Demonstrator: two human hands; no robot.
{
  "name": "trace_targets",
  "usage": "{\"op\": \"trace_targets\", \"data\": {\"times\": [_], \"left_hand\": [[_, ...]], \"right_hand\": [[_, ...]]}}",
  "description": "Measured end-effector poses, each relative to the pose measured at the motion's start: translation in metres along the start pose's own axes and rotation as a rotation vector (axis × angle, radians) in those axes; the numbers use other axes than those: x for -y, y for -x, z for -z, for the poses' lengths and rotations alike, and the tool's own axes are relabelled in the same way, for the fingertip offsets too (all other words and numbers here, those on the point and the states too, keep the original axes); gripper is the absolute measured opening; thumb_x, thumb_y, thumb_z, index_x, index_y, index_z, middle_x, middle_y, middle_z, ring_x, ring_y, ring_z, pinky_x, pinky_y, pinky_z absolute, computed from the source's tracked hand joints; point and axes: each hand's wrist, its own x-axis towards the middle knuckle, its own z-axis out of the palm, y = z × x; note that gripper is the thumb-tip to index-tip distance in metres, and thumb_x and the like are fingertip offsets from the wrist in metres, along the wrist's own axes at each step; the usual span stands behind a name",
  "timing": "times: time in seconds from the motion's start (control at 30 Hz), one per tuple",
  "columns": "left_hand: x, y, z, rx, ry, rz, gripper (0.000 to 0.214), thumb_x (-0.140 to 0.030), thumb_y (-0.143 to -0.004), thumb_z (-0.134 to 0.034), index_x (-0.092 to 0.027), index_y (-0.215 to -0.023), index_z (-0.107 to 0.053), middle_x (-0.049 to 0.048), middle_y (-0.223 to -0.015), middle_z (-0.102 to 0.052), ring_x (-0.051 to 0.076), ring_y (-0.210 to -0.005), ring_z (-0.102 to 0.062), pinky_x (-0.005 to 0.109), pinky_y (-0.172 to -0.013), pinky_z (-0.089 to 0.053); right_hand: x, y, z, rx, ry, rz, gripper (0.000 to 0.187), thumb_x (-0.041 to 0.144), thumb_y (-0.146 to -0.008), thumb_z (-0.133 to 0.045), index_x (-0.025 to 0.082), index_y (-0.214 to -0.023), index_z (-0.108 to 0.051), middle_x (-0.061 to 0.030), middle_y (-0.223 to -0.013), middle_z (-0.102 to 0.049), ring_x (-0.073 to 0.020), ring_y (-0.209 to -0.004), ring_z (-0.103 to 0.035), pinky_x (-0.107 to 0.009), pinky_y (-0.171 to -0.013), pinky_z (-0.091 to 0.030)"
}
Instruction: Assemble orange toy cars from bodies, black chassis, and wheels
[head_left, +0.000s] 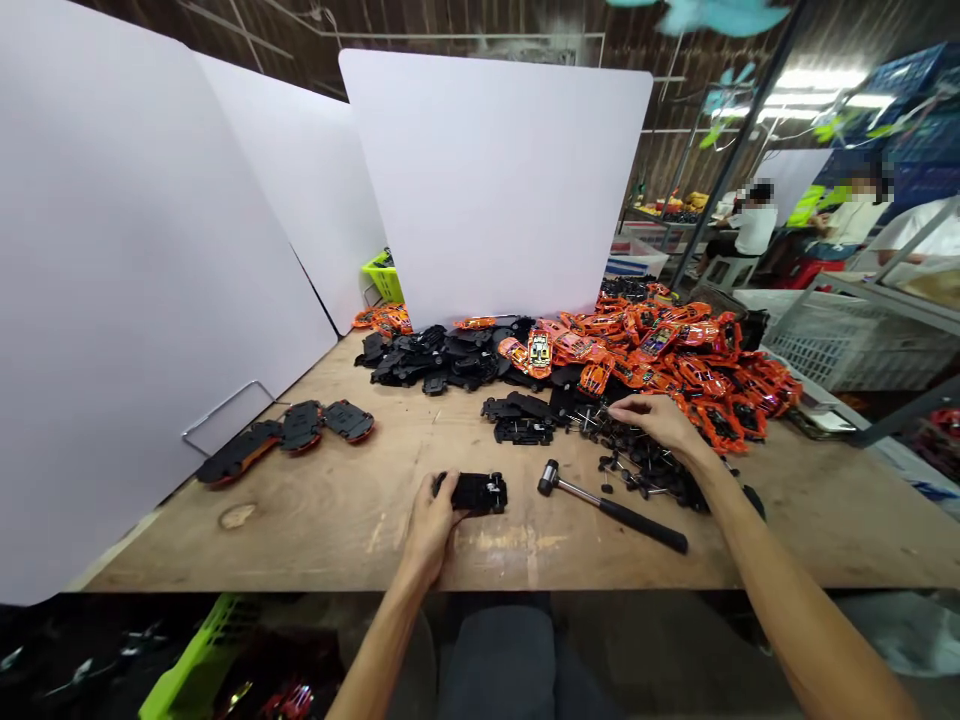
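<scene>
- Black toy car chassis [480, 492] lies flat on the wooden workbench [315, 535] right in front of me, its long axis running sideways across my view, from left to right.
- My left hand [437, 515] grasps the chassis at its left end, fingers closed over the top, so this is the nearer hand; the rest of the chassis sticks out to the right of it.
- My right hand [651, 425] is well off to the right of the chassis, fingers curled down onto a heap of small black pin parts [645, 468]. I can't tell whether it has hold of any.
- A small hammer [607, 508] lies between my hands, its head near the chassis and its black handle angled down to the right.
- Beyond them are heaped orange car shells [697, 375] and a pile of black chassis [427, 360].
- Three more black-and-orange car pieces [300, 428] lie toward my left, near the white boards [487, 180] standing along the bench.
</scene>
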Motion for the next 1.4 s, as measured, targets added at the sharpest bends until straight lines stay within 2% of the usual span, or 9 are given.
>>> {"op": "trace_targets", "data": {"times": [0.17, 0.27, 0.37, 0.5, 0.67, 0.97, 1.13, 1.27, 1.4], "left_hand": [[0.001, 0.016, 0.001, 0.065, -0.054, -0.030, 0.035, -0.045, -0.087, -0.079, -0.020, -0.097, -0.057, 0.0025, -0.092, -0.066, 0.018, -0.069, -0.074, 0.032, -0.058, -0.066], [0.001, 0.025, -0.002, 0.188, 0.069, 0.070, 0.041, -0.046, -0.085, -0.082, -0.019, -0.101, -0.055, 0.0039, -0.095, -0.068, 0.017, -0.070, -0.075, 0.035, -0.070, -0.068], [0.003, 0.028, -0.002, 0.280, 0.193, 0.097, 0.046, -0.049, -0.080, -0.085, -0.018, -0.097, -0.055, 0.0035, -0.095, -0.070, 0.016, -0.077, -0.074, 0.034, -0.077, -0.067], [0.003, 0.026, 0.007, 0.296, 0.182, 0.091, 0.056, -0.055, -0.069, -0.091, -0.019, -0.092, -0.055, -0.0011, -0.086, -0.067, 0.014, -0.069, -0.070, 0.032, -0.068, -0.066], [-0.006, 0.022, 0.011, 0.367, 0.171, 0.145, 0.057, -0.057, -0.068, -0.091, -0.018, -0.082, -0.051, -0.0030, -0.074, -0.063, 0.013, -0.065, -0.066, 0.032, -0.070, -0.064], [-0.004, 0.011, 0.010, 0.312, 0.078, 0.167, 0.056, -0.053, -0.064, -0.095, -0.019, -0.084, -0.055, -0.0039, -0.080, -0.060, 0.017, -0.079, -0.068, 0.034, -0.076, -0.064], [-0.005, 0.011, 0.013, 0.296, 0.104, 0.184, 0.056, -0.053, -0.062, -0.096, -0.018, -0.080, -0.056, 0.0011, -0.087, -0.066, 0.022, -0.092, -0.069, 0.045, -0.088, -0.065], [-0.005, 0.015, 0.012, 0.300, 0.117, 0.190, 0.056, -0.055, -0.061, -0.095, -0.018, -0.079, -0.057, 0.0029, -0.089, -0.068, 0.024, -0.095, -0.070, 0.047, -0.088, -0.066], [-0.004, 0.021, 0.019, 0.291, 0.148, 0.185, 0.053, -0.049, -0.064, -0.096, -0.018, -0.079, -0.056, 0.0020, -0.088, -0.066, 0.024, -0.095, -0.071, 0.048, -0.090, -0.066]], "right_hand": [[0.029, 0.015, -0.013, -0.099, -0.180, -0.034, 0.057, 0.071, -0.084, -0.067, 0.019, -0.100, -0.080, -0.0130, -0.113, -0.080, -0.0280, -0.098, -0.075, -0.040, -0.087, -0.059], [0.073, 0.046, -0.075, 0.122, -0.294, 0.142, 0.031, 0.051, -0.091, -0.073, 0.023, -0.103, -0.079, -0.0107, -0.138, -0.070, -0.0291, -0.120, -0.069, -0.044, -0.104, -0.054], [0.111, 0.079, -0.144, 0.316, -0.268, 0.436, 0.012, 0.032, -0.097, -0.070, 0.024, -0.100, -0.077, -0.0116, -0.135, -0.071, -0.0287, -0.132, -0.062, -0.047, -0.113, -0.048], [0.122, 0.089, -0.185, 0.299, -0.244, 0.483, 0.032, 0.022, -0.091, -0.074, 0.024, -0.122, -0.066, -0.0122, -0.134, -0.068, -0.0266, -0.127, -0.064, -0.045, -0.109, -0.051], [0.108, 0.069, -0.174, 0.369, -0.347, 0.375, 0.082, 0.023, -0.078, -0.088, 0.029, -0.146, -0.043, -0.0067, -0.127, -0.068, -0.0235, -0.121, -0.067, -0.041, -0.108, -0.052], [0.103, 0.058, -0.172, 0.416, -0.107, 0.490, 0.078, 0.040, -0.082, -0.087, 0.027, -0.148, -0.048, -0.0106, -0.135, -0.067, -0.0276, -0.124, -0.066, -0.042, -0.107, -0.054], [0.094, -0.052, -0.127, -0.092, 0.504, 0.311, 0.038, 0.030, -0.106, -0.049, 0.018, -0.141, -0.058, -0.0180, -0.128, -0.070, -0.0315, -0.113, -0.068, -0.045, -0.095, -0.055], [0.095, -0.149, -0.101, 0.055, 0.811, 0.459, 0.046, 0.008, -0.093, -0.057, 0.020, -0.138, -0.064, -0.0191, -0.156, -0.052, -0.0411, -0.142, -0.045, -0.060, -0.112, -0.037], [0.101, -0.190, -0.088, 0.280, 0.824, 0.609, 0.025, 0.004, -0.088, -0.063, 0.022, -0.102, -0.075, -0.0126, -0.130, -0.072, -0.0341, -0.133, -0.053, -0.054, -0.114, -0.030]]}}
